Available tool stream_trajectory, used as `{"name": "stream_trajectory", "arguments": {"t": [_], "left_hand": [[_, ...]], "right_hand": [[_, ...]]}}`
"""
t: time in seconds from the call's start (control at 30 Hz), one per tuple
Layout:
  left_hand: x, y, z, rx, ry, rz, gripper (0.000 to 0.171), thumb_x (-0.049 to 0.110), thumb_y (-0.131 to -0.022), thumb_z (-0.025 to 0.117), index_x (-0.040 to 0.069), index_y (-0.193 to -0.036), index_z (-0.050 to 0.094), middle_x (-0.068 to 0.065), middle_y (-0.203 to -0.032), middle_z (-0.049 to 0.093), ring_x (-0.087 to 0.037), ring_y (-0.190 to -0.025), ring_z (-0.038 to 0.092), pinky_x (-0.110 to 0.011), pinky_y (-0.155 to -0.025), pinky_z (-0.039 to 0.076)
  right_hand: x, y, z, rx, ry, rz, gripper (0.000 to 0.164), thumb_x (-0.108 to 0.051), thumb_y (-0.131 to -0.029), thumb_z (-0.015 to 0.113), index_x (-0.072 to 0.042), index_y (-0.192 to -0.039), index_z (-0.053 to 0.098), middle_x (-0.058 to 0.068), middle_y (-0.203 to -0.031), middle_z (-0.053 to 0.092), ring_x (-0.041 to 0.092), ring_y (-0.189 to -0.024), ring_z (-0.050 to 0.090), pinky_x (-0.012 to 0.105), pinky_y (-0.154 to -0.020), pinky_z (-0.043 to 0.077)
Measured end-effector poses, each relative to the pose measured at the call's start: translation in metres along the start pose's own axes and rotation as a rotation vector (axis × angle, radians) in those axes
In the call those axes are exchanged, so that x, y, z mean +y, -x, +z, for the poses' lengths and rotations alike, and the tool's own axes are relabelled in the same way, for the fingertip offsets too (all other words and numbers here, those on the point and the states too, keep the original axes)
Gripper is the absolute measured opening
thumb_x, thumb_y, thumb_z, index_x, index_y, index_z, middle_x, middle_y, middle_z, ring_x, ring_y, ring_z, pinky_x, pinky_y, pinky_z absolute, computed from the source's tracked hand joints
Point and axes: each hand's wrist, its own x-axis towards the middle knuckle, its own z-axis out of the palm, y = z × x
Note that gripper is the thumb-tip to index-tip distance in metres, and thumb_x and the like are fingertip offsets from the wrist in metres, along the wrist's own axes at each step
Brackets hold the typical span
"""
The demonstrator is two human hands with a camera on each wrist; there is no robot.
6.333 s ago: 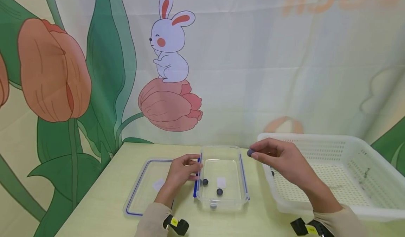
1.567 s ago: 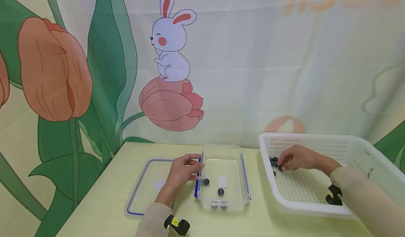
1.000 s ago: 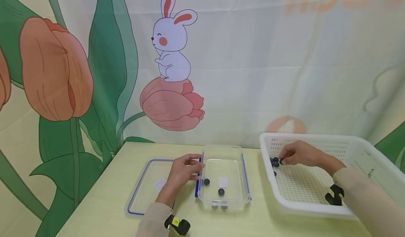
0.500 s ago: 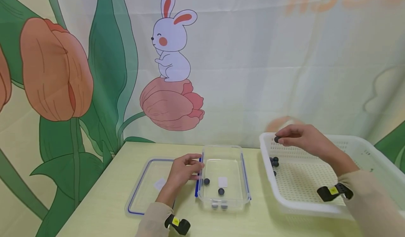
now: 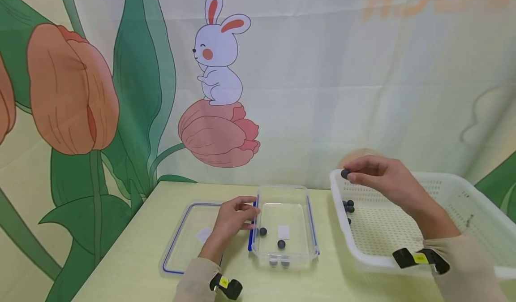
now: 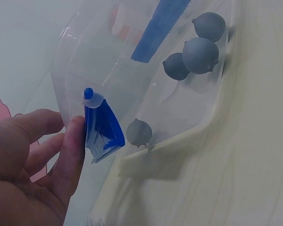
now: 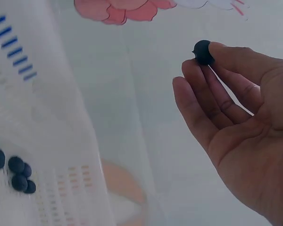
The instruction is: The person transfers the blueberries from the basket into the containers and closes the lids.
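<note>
My right hand [image 5: 389, 176] pinches a dark blueberry [image 5: 345, 174] between thumb and fingertips, above the left rim of the white plastic basket [image 5: 403, 264]. The same blueberry [image 7: 204, 52] shows a small pointed nub in the right wrist view. Several more blueberries [image 7: 19, 182] lie bunched in the basket's left end. My left hand [image 5: 231, 219] holds the left wall of a clear food container [image 5: 288, 259], beside its blue latch [image 6: 103, 129]. Inside the container several blueberries [image 6: 200, 55] rest near its front and left; a white square label [image 5: 283, 232] shows on its floor.
Left of the container lies its clear lid [image 5: 171, 248] with a blue seal, partly hidden by my left hand and forearm. Pale yellow table surface [image 5: 334, 248] shows between container and basket. Behind hangs a printed cloth [image 5: 306, 91] with a rabbit and tulips.
My right hand took a blueberry from the basket, lifted it and moved slightly left to the rim. One more blueberry lies in the container than at first. My left hand stays put.
</note>
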Motion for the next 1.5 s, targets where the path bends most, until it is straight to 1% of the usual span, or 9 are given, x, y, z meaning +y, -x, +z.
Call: {"name": "stream_trajectory", "arguments": {"t": [0.33, 0.57, 0.7, 0.9, 1.07, 1.17, 1.27, 1.37, 1.5], "left_hand": [[0.0, 0.0, 0.002, 0.016, -0.012, -0.005, 0.038, 0.015, -0.097, 0.079, 0.01, -0.134, 0.072, -0.01, -0.106, 0.067, -0.02, -0.09, 0.072, -0.029, -0.073, 0.064], [0.0, 0.0, 0.004, 0.014, -0.008, -0.006, 0.038, 0.015, -0.097, 0.079, 0.01, -0.134, 0.072, -0.011, -0.107, 0.067, -0.02, -0.09, 0.072, -0.03, -0.073, 0.064], [0.0, 0.0, 0.004, 0.013, -0.007, -0.008, 0.038, 0.014, -0.097, 0.079, 0.01, -0.134, 0.072, -0.011, -0.108, 0.067, -0.021, -0.091, 0.072, -0.03, -0.074, 0.065], [0.0, 0.0, 0.002, 0.009, -0.007, -0.012, 0.038, 0.015, -0.097, 0.079, 0.009, -0.134, 0.072, -0.011, -0.109, 0.068, -0.022, -0.092, 0.072, -0.03, -0.073, 0.065], [0.0, -0.001, 0.0, 0.01, -0.008, -0.018, 0.039, 0.015, -0.097, 0.08, 0.009, -0.134, 0.072, -0.011, -0.109, 0.068, -0.022, -0.092, 0.072, -0.03, -0.073, 0.065], [0.0, 0.0, -0.001, 0.014, -0.016, -0.014, 0.04, 0.015, -0.097, 0.08, 0.008, -0.135, 0.072, -0.011, -0.109, 0.068, -0.022, -0.091, 0.072, -0.03, -0.073, 0.065], [0.001, 0.001, -0.001, 0.014, -0.02, -0.009, 0.04, 0.015, -0.097, 0.08, 0.008, -0.135, 0.071, -0.011, -0.109, 0.068, -0.021, -0.091, 0.072, -0.03, -0.073, 0.065], [0.002, 0.002, 0.0, 0.01, -0.019, -0.007, 0.04, 0.015, -0.097, 0.079, 0.007, -0.135, 0.071, -0.011, -0.109, 0.068, -0.021, -0.09, 0.072, -0.03, -0.073, 0.065], [0.002, 0.002, 0.001, 0.004, -0.01, -0.012, 0.04, 0.014, -0.097, 0.079, 0.008, -0.135, 0.071, -0.011, -0.109, 0.068, -0.021, -0.09, 0.072, -0.03, -0.073, 0.065]], "right_hand": [[-0.013, 0.016, 0.028, 0.032, -0.099, -0.03, 0.032, -0.022, -0.1, 0.078, -0.007, -0.127, 0.074, 0.002, -0.118, 0.075, 0.016, -0.105, 0.072, 0.025, -0.089, 0.058], [-0.018, 0.022, 0.045, 0.024, -0.109, 0.001, 0.031, -0.027, -0.099, 0.079, -0.012, -0.126, 0.075, 0.003, -0.116, 0.077, 0.019, -0.105, 0.073, 0.028, -0.086, 0.059], [-0.02, 0.022, 0.053, 0.003, -0.115, -0.013, 0.028, -0.025, -0.099, 0.078, -0.012, -0.124, 0.076, 0.004, -0.114, 0.077, 0.021, -0.104, 0.073, 0.03, -0.086, 0.059], [-0.02, 0.021, 0.07, -0.055, -0.156, -0.041, 0.025, -0.02, -0.099, 0.078, -0.009, -0.122, 0.077, 0.006, -0.117, 0.076, 0.022, -0.103, 0.074, 0.03, -0.091, 0.059], [-0.016, 0.018, 0.087, -0.129, -0.177, -0.051, 0.023, -0.018, -0.099, 0.078, -0.009, -0.119, 0.077, 0.008, -0.116, 0.075, 0.026, -0.104, 0.075, 0.033, -0.092, 0.06], [-0.014, 0.016, 0.098, -0.174, -0.16, -0.065, 0.021, -0.019, -0.098, 0.079, -0.011, -0.117, 0.077, 0.006, -0.113, 0.075, 0.026, -0.102, 0.075, 0.033, -0.09, 0.061], [-0.012, 0.014, 0.109, -0.208, -0.117, -0.085, 0.017, -0.019, -0.099, 0.078, -0.012, -0.114, 0.078, 0.003, -0.109, 0.076, 0.023, -0.099, 0.075, 0.033, -0.088, 0.061], [-0.011, 0.015, 0.12, -0.252, -0.084, -0.078, 0.013, -0.017, -0.1, 0.076, -0.011, -0.111, 0.078, 0.0, -0.106, 0.076, 0.022, -0.096, 0.074, 0.031, -0.084, 0.061], [-0.007, 0.016, 0.134, -0.316, -0.081, -0.046, 0.011, -0.015, -0.099, 0.077, -0.01, -0.109, 0.077, -0.001, -0.1, 0.076, 0.024, -0.093, 0.074, 0.029, -0.079, 0.06]]}}
